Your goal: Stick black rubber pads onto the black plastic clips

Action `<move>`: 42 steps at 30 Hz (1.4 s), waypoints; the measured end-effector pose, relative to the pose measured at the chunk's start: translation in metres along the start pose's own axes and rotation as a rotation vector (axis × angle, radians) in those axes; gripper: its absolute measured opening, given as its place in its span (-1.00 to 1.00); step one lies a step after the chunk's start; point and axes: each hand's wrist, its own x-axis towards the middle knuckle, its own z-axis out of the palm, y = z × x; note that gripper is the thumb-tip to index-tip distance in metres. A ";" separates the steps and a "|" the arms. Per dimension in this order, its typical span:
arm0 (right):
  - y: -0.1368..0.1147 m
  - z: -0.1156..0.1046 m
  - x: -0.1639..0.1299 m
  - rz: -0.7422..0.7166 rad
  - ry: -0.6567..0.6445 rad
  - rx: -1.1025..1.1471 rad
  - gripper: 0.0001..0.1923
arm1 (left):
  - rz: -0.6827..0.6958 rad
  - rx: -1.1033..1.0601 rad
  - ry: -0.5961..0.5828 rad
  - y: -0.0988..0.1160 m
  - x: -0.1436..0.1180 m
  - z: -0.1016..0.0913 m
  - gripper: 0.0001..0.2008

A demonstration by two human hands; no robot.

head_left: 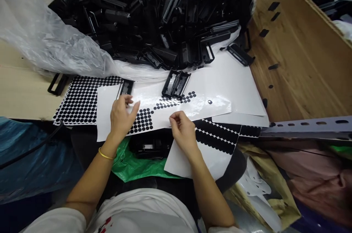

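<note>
My left hand rests over the left part of a white sticker sheet, its thumb spread away from its bent fingers. Just beyond its fingertips lies a black plastic part; whether they touch it I cannot tell. Above the sheet's near edge, my right hand is closed in a pinch, and anything between its fingertips is too small to make out. Round black stickers cover portions of the sheet between the hands. Two black plastic parts lie side by side on its far edge.
A big heap of black plastic parts fills clear plastic wrapping at the back. A full dot sheet lies left, more sheets right. A wooden board stands at the right. A green bag hangs below the edge.
</note>
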 end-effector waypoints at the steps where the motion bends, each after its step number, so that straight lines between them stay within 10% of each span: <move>1: -0.002 0.007 0.003 -0.012 -0.047 -0.044 -0.92 | -0.022 0.093 0.035 -0.002 0.007 0.000 -0.57; 8: -0.012 0.047 0.013 -0.029 -0.190 -0.389 -0.84 | -0.184 0.471 0.014 -0.011 0.038 -0.006 -0.75; 13: -0.011 0.057 0.027 -0.031 -0.220 -0.486 -0.88 | -0.035 0.508 0.112 -0.018 0.042 -0.005 -0.85; 19: -0.009 0.045 0.029 -0.021 -0.216 -0.280 -0.94 | 0.007 0.477 0.111 -0.028 0.055 -0.009 -0.76; 24: -0.005 0.027 0.011 0.065 -0.109 0.302 -0.85 | -0.003 -0.102 -0.048 -0.010 0.032 -0.005 -0.86; 30: -0.004 0.019 -0.005 0.191 -0.055 0.550 -0.81 | -0.463 -1.121 -0.613 0.025 -0.026 0.031 -0.73; 42: -0.009 0.019 -0.011 0.127 0.075 0.295 -0.89 | -0.553 -1.262 -0.584 0.038 -0.044 0.036 -0.74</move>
